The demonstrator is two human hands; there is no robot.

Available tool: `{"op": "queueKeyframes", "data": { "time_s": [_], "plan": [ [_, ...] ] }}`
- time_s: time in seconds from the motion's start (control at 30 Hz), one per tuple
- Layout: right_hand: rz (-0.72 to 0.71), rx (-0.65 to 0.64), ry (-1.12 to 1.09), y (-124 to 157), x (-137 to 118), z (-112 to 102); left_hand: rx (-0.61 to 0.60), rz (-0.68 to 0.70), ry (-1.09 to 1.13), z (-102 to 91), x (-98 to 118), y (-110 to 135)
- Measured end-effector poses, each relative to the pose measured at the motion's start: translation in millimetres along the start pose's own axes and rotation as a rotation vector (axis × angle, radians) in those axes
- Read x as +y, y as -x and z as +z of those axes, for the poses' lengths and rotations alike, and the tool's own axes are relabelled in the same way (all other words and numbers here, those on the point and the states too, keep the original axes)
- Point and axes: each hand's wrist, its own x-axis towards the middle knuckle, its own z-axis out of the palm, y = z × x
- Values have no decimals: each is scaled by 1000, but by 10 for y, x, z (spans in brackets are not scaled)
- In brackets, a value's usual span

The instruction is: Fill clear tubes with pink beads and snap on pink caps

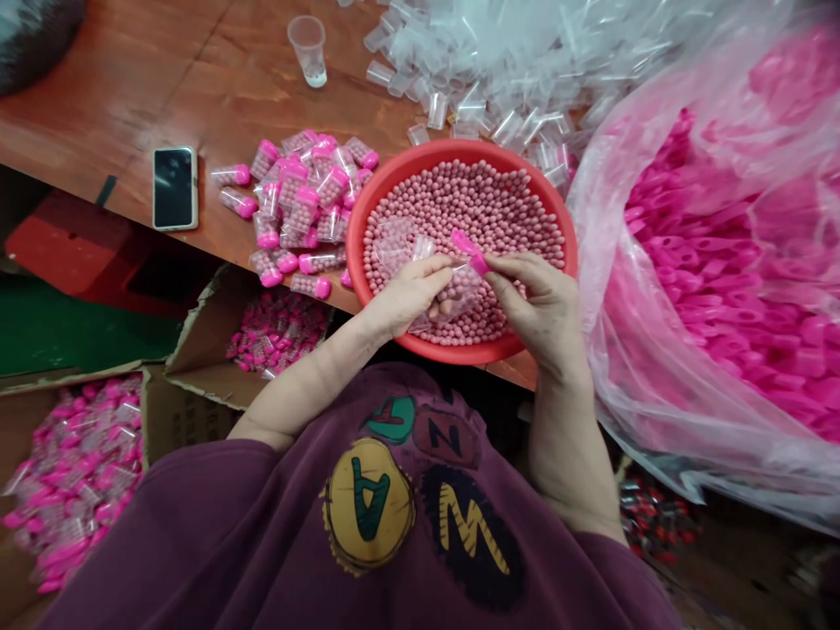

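Observation:
A red basin (570, 229) full of small pink balls (452, 197) stands in front of me. Over it, my left hand (420, 289) is closed around a clear plastic tube (465, 287); how full the tube is, I cannot make out. My right hand (542, 302) pinches a bright pink plastic cap (473, 254) close to the tube's upper end. Whether cap and tube touch is hard to see. More clear plastic (394, 241) lies on the balls left of my hands.
Filled, pink-capped tubes (298, 197) are heaped left of the basin, near a phone (175, 188) and a plastic cup (308, 52). Clear tubes (499, 70) pile up behind. A plastic bag (604, 350) of pink caps (709, 306) stands right; cardboard boxes (190, 416) hold capped tubes below.

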Motion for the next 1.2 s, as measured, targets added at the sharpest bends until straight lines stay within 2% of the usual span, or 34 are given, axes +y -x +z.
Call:
{"op": "queueKeyframes", "data": {
  "time_s": [0.13,0.23,0.37,0.47,0.6,0.73,0.83,0.93,1.03,1.2],
  "plan": [
    [49,24,10,45,13,-13,46,35,-49,-28,-58,-47],
    [126,38,-52,111,51,35,33,80,-144,-62,-80,-84],
    [182,10,-131,185,75,80,51,126,-249,-74,-32,-110],
    [194,-12,-153,207,63,34,96,129,-259,-60,22,-114],
    [162,4,-51,197,90,-75,103,104,-99,-26,60,-90],
    [151,183,-100,145,168,-73,8,48,162,49,57,-47],
    [155,242,-163,88,130,1,-57,-3,302,106,11,-40],
    [136,196,-119,32,-1,62,-64,-24,373,134,-56,-58],
    [57,130,-71,-16,-110,81,-46,-15,395,144,-103,-69],
    [-48,103,86,-30,-143,93,-3,79,374,159,-122,-42]
  ]
}}
